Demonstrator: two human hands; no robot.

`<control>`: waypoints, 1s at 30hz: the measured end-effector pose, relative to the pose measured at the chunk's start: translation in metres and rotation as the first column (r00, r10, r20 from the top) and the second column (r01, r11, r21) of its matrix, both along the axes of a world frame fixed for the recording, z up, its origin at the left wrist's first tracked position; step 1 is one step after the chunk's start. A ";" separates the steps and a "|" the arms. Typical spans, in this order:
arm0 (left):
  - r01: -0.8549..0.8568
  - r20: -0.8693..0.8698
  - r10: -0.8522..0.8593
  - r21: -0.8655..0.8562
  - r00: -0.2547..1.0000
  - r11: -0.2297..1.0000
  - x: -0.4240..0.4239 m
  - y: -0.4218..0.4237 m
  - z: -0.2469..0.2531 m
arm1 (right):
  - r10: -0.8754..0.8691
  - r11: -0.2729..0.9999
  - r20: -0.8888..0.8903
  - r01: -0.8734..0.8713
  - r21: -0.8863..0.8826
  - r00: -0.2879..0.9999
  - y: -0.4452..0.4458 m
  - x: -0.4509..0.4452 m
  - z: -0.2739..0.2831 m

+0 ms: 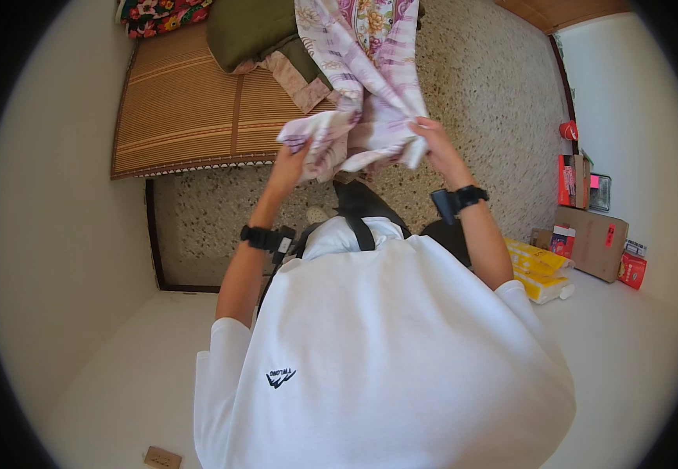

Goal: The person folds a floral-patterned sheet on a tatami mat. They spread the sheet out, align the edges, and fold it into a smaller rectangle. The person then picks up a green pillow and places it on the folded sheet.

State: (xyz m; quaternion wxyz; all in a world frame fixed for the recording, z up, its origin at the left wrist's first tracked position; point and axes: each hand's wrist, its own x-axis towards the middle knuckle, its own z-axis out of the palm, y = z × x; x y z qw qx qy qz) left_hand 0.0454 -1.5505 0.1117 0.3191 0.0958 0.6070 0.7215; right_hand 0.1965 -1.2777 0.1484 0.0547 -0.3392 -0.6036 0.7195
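A white and lilac floral cloth (383,88), sheet-like and loosely creased, hangs between my two hands and stretches away past the top of the view. My left hand (290,167) grips its near left corner, the fingers partly hidden by the fabric. At the near right edge, my right hand (440,146) pinches the cloth with the thumb on top. The cloth overlaps the right side of a bed covered by a brown bamboo mat (180,111). An olive-green folded quilt (254,35) with a pink patterned border (297,82) lies on the mat beside the cloth.
A red floral textile (166,14) rests at the bed's far left corner, by the wall. Speckled floor (485,117) runs along the bed's right. Against the right wall stand a cardboard box (591,240), a yellow plastic package (535,269) and a red container (568,130).
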 end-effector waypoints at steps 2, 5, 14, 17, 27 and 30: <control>-0.075 -0.005 0.075 -0.042 0.997 0.996 -0.018 -0.022 -0.001 | -0.111 0.984 -0.021 0.107 -0.141 0.994 0.015 0.019 0.010; -0.187 0.073 0.202 -0.169 0.977 0.968 -0.029 -0.045 -0.011 | -0.180 0.964 -0.050 0.166 -0.209 0.982 0.020 0.030 0.034; -0.185 -0.180 0.180 -0.011 0.967 0.983 -0.034 -0.065 0.017 | -0.268 0.716 0.266 0.007 0.699 0.926 0.058 0.059 -0.005; -0.115 -0.346 0.115 0.022 0.931 0.993 -0.029 -0.077 0.022 | -0.443 0.055 0.124 -0.111 0.992 0.888 0.062 0.064 -0.009; 0.350 -0.528 -0.372 -0.145 0.763 0.925 0.017 -0.030 0.086 | -0.055 0.723 -0.035 0.064 0.688 0.998 -0.064 -0.029 0.057; 0.442 -0.665 -0.555 -0.356 0.500 0.823 0.034 -0.007 0.113 | 0.217 0.780 0.226 -0.307 0.545 0.950 -0.110 -0.040 0.052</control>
